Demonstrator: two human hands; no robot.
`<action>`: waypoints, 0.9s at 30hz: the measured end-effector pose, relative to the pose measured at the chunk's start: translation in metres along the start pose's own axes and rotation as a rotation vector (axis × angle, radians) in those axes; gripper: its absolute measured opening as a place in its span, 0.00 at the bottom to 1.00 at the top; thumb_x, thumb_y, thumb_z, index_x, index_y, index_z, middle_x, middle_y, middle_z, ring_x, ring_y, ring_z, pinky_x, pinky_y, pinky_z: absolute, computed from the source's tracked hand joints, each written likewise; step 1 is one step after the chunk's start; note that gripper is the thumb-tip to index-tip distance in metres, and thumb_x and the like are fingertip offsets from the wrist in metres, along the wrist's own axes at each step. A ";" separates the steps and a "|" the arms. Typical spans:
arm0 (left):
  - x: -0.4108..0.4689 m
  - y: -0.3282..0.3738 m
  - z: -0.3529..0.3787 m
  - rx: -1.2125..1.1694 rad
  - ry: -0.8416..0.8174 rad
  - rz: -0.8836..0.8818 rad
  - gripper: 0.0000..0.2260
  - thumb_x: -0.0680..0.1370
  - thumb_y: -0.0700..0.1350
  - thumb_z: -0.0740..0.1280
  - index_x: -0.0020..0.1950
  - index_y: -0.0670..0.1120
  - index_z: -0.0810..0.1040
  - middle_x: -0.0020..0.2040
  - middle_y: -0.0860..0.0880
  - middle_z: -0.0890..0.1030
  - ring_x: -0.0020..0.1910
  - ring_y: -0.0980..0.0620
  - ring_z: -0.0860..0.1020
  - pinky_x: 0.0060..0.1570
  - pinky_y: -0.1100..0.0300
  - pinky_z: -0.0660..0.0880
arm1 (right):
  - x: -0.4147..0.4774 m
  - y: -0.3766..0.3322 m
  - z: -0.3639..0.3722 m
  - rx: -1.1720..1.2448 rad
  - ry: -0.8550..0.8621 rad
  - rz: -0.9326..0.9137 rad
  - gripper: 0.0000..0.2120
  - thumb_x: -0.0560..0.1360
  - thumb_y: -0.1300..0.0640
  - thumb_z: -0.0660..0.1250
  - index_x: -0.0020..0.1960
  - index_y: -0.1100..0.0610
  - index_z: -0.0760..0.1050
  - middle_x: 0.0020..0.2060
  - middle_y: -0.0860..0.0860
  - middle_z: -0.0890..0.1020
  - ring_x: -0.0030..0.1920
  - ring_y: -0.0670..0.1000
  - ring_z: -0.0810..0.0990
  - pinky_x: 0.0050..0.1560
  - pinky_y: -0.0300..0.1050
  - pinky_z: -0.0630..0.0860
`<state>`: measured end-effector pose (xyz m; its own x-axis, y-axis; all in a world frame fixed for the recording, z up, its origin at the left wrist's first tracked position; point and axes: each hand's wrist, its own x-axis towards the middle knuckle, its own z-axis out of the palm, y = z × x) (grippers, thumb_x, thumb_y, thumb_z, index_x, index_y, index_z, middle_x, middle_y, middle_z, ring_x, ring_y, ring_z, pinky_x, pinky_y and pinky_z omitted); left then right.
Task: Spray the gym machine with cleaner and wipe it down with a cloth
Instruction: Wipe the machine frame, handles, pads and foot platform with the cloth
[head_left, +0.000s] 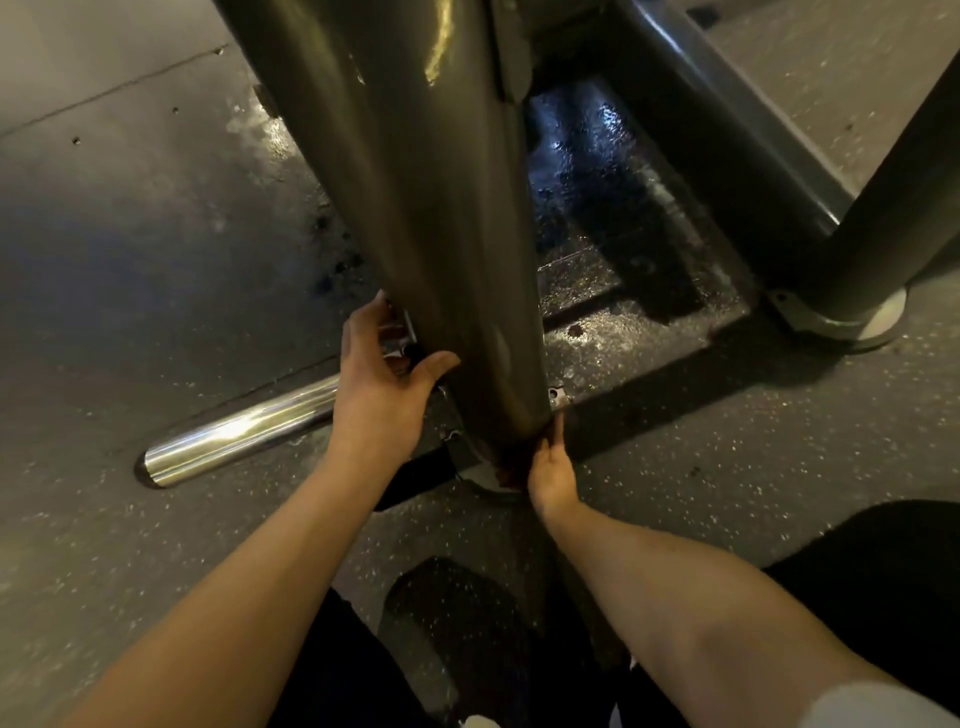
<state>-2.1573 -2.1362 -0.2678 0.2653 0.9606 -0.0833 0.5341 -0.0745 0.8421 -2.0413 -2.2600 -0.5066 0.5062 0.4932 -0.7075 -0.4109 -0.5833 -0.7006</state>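
A person crouches at the foot of a gym machine, seen from above their own bare forearms. The landmark is the machine's thick dark post (415, 208), which rises from a bolted base plate (557, 395) on the speckled rubber floor (130, 260).

The left hand (384, 374) grips the post low on its left side, thumb across the front and fingers reaching round behind. This looks like a bracing hold, to steady the body while the other hand works.

The right hand (553, 467) is at the very bottom of the post, on its right front, with fingertips against the joint where post meets plate. A reddish-brown patch (511, 470) sits right there against the post's foot. It may be a bunched cloth or only rust; the dim light does not settle it, so I cannot tell whether this hand pinches something or presses bare. The low placement suggests that grime collecting in that joint is the target.

No spray bottle shows.

Left of the post, a chrome bar (244, 431) lies along the floor. Behind the post, the floor glistens wet (597, 208), probably with cleaner. A second post (893, 208) stands well to the right.
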 end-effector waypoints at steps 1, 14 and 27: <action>0.001 -0.001 0.000 0.001 0.001 0.008 0.32 0.74 0.52 0.78 0.73 0.58 0.65 0.69 0.54 0.74 0.64 0.57 0.77 0.66 0.48 0.78 | 0.011 0.007 -0.003 0.047 -0.010 0.057 0.27 0.85 0.47 0.51 0.77 0.25 0.47 0.71 0.54 0.75 0.63 0.57 0.79 0.70 0.62 0.74; 0.000 0.005 -0.002 0.008 -0.011 -0.012 0.35 0.73 0.53 0.78 0.74 0.63 0.63 0.69 0.58 0.72 0.69 0.54 0.74 0.68 0.43 0.75 | -0.053 -0.174 -0.022 0.315 0.018 -0.020 0.16 0.87 0.56 0.54 0.63 0.53 0.80 0.57 0.54 0.83 0.61 0.56 0.80 0.70 0.58 0.72; -0.047 0.096 -0.035 -0.119 -0.060 0.194 0.23 0.75 0.57 0.75 0.67 0.58 0.72 0.58 0.60 0.74 0.55 0.63 0.75 0.55 0.61 0.77 | -0.239 -0.280 -0.036 0.465 -0.067 -0.148 0.12 0.86 0.54 0.59 0.65 0.51 0.79 0.55 0.54 0.85 0.57 0.56 0.83 0.65 0.62 0.77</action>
<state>-2.1467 -2.1792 -0.1642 0.4028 0.9134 0.0583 0.3706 -0.2210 0.9021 -2.0196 -2.2376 -0.1381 0.5409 0.5988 -0.5907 -0.6411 -0.1612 -0.7504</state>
